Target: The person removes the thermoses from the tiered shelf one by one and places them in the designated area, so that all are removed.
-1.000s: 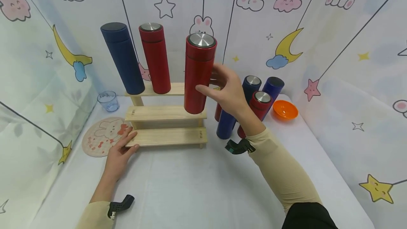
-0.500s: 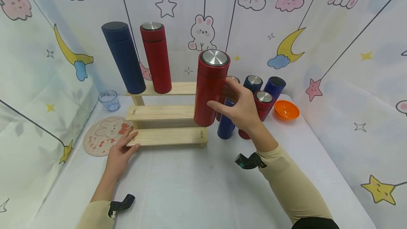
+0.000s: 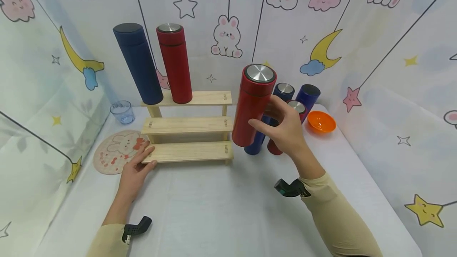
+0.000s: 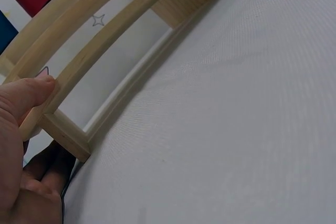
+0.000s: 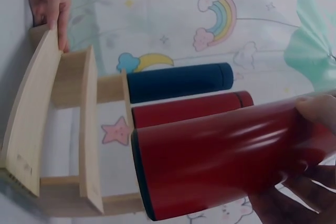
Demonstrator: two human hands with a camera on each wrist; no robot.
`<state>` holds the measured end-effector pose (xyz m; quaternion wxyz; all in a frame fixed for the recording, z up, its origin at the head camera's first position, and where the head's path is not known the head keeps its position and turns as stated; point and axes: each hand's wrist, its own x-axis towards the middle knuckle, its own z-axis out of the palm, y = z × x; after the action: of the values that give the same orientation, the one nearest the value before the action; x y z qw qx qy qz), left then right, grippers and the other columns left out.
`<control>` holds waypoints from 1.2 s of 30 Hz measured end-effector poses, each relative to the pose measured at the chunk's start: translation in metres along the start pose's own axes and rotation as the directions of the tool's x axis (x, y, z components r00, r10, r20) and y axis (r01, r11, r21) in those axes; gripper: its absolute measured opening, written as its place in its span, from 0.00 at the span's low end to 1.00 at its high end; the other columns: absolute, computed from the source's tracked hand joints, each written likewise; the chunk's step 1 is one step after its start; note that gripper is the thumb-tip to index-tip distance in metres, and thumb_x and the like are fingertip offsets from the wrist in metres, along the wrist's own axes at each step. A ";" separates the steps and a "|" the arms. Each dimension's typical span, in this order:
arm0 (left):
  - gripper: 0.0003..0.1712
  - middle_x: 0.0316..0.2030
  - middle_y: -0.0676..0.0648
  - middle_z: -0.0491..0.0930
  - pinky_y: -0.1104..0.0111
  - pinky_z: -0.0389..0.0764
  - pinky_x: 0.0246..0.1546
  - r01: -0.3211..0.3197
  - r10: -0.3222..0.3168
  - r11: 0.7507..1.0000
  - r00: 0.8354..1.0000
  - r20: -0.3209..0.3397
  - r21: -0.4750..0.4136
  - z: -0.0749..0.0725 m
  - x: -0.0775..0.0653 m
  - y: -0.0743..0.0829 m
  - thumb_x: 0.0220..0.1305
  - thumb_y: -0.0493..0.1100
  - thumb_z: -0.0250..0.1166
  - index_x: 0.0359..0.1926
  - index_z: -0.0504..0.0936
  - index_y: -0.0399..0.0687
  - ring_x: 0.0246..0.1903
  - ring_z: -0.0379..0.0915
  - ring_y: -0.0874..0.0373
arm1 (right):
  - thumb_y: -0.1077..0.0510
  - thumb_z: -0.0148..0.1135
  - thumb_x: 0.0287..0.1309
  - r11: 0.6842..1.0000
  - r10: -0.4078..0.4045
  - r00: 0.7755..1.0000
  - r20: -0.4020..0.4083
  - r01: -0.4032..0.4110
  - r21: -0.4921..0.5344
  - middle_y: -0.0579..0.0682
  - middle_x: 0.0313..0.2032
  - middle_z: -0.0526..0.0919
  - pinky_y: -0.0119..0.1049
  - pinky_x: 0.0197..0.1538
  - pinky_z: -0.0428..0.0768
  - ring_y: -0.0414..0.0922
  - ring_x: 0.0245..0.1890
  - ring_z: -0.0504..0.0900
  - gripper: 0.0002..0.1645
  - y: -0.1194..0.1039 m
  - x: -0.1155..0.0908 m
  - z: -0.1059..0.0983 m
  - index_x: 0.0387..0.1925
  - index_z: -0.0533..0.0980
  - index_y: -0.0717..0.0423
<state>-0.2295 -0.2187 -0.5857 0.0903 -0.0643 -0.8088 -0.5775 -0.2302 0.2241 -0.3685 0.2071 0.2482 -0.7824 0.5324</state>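
Observation:
My right hand (image 3: 285,130) grips a red thermos flask (image 3: 251,108) with a steel-topped lid, holding it in the air just right of a three-tier wooden rack (image 3: 189,152). In the right wrist view the flask (image 5: 210,166) points its dark-rimmed base toward the rack. With thumb and fingers, my left hand (image 3: 133,173) holds the left end of the lowest shelf; in the left wrist view its thumb (image 4: 31,93) presses the shelf's edge. On the top shelf stand a dark blue flask (image 3: 139,66) and another red flask (image 3: 175,66), side by side at the left.
Several blue and red flasks, among them a blue one (image 3: 309,96), stand behind my right hand, partly hidden. An orange bowl (image 3: 321,123) is to their right. At the left are a clear bluish glass (image 3: 122,113) and a round rabbit-print mat (image 3: 112,158). Printed curtains surround the white table.
My right hand has carried the red flask right and down, from in front of the rack's right side to beside it, tilting it slightly. My left hand has stayed on the rack.

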 end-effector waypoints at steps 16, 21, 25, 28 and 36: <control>0.32 0.84 0.44 0.58 0.86 0.67 0.63 0.002 -0.002 0.999 1.000 0.006 -0.041 -0.001 0.000 0.002 0.75 0.35 0.71 0.76 0.76 0.40 0.82 0.52 0.46 | 0.69 0.76 0.59 0.995 0.100 0.994 -0.043 -0.100 -0.018 0.49 0.60 0.86 0.34 0.59 0.84 0.48 0.57 0.86 0.38 0.006 -0.032 -0.032 0.72 0.78 0.54; 0.32 0.83 0.42 0.58 0.86 0.67 0.62 -0.008 0.009 0.999 1.000 0.002 -0.052 -0.001 0.000 0.004 0.74 0.34 0.71 0.76 0.76 0.39 0.82 0.53 0.44 | 0.71 0.76 0.60 0.994 0.093 0.993 -0.067 -0.096 -0.051 0.49 0.60 0.86 0.32 0.60 0.83 0.47 0.57 0.85 0.39 0.011 -0.040 -0.046 0.72 0.78 0.53; 0.32 0.83 0.43 0.59 0.86 0.68 0.62 -0.005 0.005 0.999 1.000 -0.001 -0.048 -0.002 -0.001 0.004 0.74 0.34 0.71 0.76 0.76 0.40 0.81 0.53 0.44 | 0.72 0.76 0.59 0.993 0.082 0.993 -0.090 -0.089 -0.076 0.50 0.59 0.86 0.31 0.60 0.82 0.46 0.57 0.85 0.39 0.015 -0.047 -0.055 0.72 0.78 0.55; 0.32 0.83 0.42 0.59 0.86 0.68 0.62 -0.005 0.005 0.999 1.000 -0.003 -0.051 -0.002 -0.001 0.003 0.74 0.33 0.71 0.76 0.76 0.39 0.81 0.53 0.44 | 0.74 0.76 0.57 0.992 0.067 0.992 -0.110 -0.077 -0.096 0.50 0.59 0.86 0.30 0.61 0.82 0.46 0.56 0.85 0.40 0.018 -0.052 -0.062 0.71 0.79 0.57; 0.32 0.83 0.42 0.58 0.86 0.68 0.62 -0.007 0.007 0.998 1.000 -0.001 -0.061 -0.001 0.000 0.002 0.74 0.33 0.71 0.76 0.76 0.38 0.82 0.52 0.44 | 0.77 0.75 0.54 0.988 0.050 0.982 -0.181 -0.075 -0.135 0.49 0.60 0.86 0.27 0.59 0.82 0.44 0.56 0.86 0.43 0.028 -0.064 -0.081 0.72 0.78 0.58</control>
<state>-0.2291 -0.2191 -0.5837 0.0904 -0.0697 -0.7905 -0.6017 -0.1916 0.3196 -0.3985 0.2759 0.1599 -0.8040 0.5019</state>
